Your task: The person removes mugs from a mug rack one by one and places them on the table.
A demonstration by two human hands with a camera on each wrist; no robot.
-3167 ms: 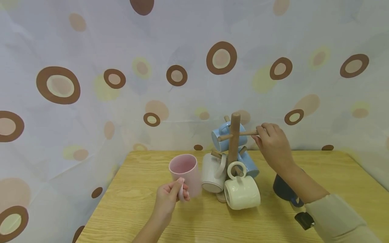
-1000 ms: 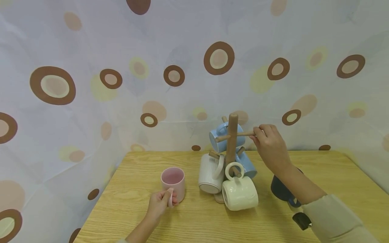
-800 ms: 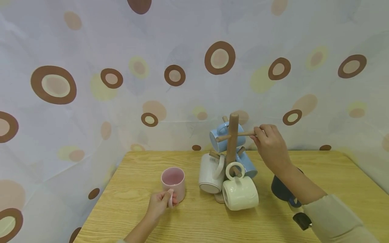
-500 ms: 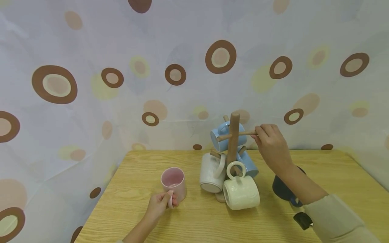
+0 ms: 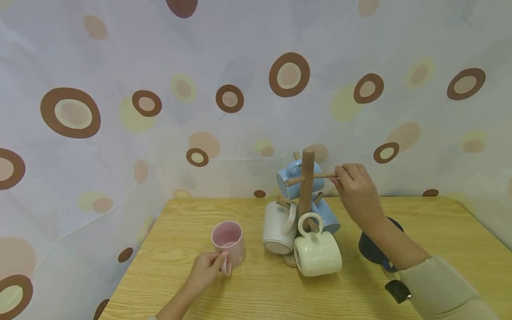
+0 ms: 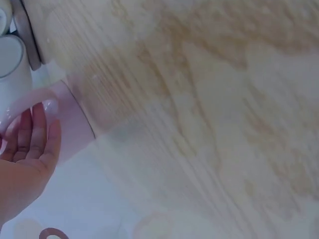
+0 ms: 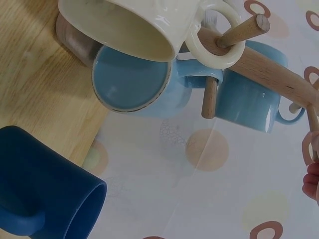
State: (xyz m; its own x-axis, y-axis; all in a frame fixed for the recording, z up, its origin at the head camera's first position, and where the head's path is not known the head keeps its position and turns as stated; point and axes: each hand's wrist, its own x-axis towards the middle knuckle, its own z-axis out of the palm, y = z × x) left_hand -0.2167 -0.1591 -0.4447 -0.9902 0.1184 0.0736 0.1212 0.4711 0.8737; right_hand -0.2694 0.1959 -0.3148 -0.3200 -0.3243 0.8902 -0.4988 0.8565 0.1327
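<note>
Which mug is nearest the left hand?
The pink mug, upright on the table, with the left hand at its handle. It's the only pink one and the leftmost.

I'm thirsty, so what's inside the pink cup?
Inside the pink cup, I see its inner wall and a pale patch, perhaps shine. The near side covers the rest, so I can't tell what's there.

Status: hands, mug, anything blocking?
Left hand at handle of pink mug; right hand pinching peg of mug rack. Pink mug upright on table. White mug hangs between it and rack post, possibly in the way.
</note>
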